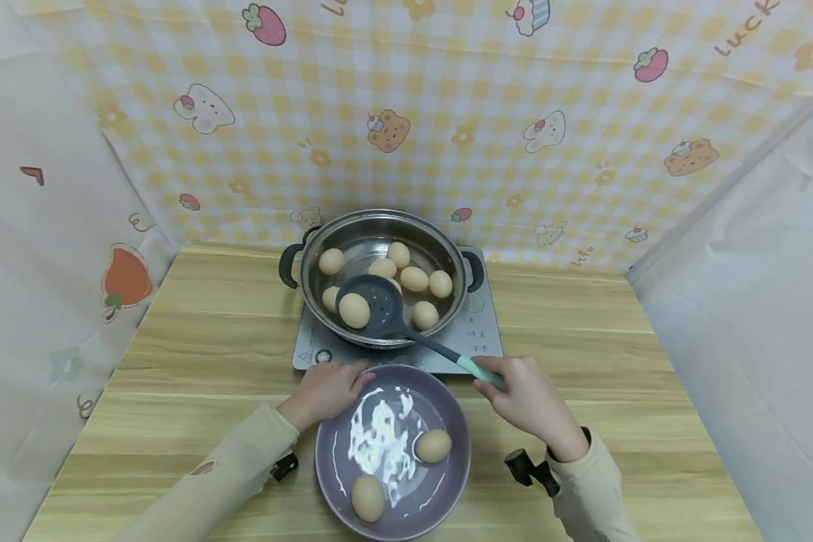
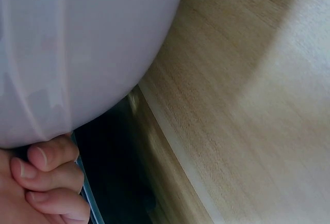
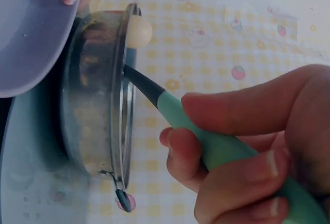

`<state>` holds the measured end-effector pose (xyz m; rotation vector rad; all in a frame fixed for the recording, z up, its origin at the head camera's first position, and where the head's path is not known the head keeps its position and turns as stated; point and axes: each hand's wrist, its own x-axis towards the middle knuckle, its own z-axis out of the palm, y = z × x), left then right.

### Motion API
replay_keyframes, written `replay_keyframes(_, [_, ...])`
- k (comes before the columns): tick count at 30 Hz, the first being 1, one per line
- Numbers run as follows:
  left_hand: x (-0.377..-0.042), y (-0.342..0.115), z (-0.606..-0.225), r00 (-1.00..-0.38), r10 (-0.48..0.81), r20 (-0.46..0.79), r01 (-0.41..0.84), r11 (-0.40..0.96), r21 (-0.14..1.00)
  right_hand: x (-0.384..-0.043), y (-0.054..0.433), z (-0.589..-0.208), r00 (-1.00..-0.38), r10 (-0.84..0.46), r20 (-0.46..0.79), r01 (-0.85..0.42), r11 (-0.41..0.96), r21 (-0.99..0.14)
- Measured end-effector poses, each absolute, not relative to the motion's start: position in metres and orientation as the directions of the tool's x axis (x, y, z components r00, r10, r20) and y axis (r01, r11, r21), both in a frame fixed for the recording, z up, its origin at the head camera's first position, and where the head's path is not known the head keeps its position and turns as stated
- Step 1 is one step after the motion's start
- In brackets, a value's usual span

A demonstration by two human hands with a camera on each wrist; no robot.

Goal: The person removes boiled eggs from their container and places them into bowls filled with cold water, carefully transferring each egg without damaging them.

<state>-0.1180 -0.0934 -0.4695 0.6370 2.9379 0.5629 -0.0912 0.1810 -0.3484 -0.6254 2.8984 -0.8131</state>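
Note:
My right hand point(image 1: 531, 399) grips the mint-green handle of a dark grey slotted spoon point(image 1: 382, 310). One egg point(image 1: 354, 310) lies in the spoon's bowl, up at the near left part of the pot's rim. Below it, several more eggs point(image 1: 414, 279) sit in the steel pot point(image 1: 455, 310). The left hand point(image 1: 325, 391) holds the purple bowl point(image 1: 330, 474) at its far left edge, thumb at the rim and fingers point(image 2: 56, 177) curled beneath the outer wall. Two eggs point(image 1: 433, 446) point(image 1: 368, 497) rest in this bowl, apart from each other.
Under the pot is a grey induction cooktop point(image 1: 485, 331), just beyond the purple bowl. Dark handles point(image 1: 288, 266) stick out at the pot's sides. A yellow checked cloth point(image 1: 474, 90) hangs behind the wooden table point(image 1: 583, 339), with white sheets point(image 1: 752, 248) at both sides.

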Motion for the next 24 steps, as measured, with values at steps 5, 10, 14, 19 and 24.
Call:
replay_keyframes(5, [-0.118, -0.094, -0.471, -0.91, 0.414, 0.001, 0.385, 0.846, 0.369, -0.088, 0.19, -0.341, -0.916, -0.401, 0.02, -0.347, 0.765, -0.543])
replay_keyframes(10, [-0.119, -0.094, -0.47, -0.909, 0.416, -0.007, 0.384, 0.844, 0.374, -0.081, 0.199, -0.331, -0.921, -0.389, 0.024, -0.339, 0.771, -0.54])
replay_keyframes(14, [-0.119, -0.093, -0.47, -0.91, 0.415, -0.015, 0.379, 0.845, 0.378, -0.074, 0.207, -0.325, -0.925, -0.378, 0.038, -0.339, 0.777, -0.53])
replay_keyframes(19, [-0.119, -0.093, -0.47, -0.91, 0.414, -0.007, 0.383, 0.847, 0.37, -0.064, 0.217, -0.318, -0.929, -0.367, 0.041, -0.334, 0.787, -0.519])
replay_keyframes(24, [-0.118, -0.093, -0.47, -0.908, 0.418, 0.003, 0.389, 0.844, 0.369, -0.058, 0.229, -0.315, -0.928, -0.369, 0.041, -0.332, 0.776, -0.537])
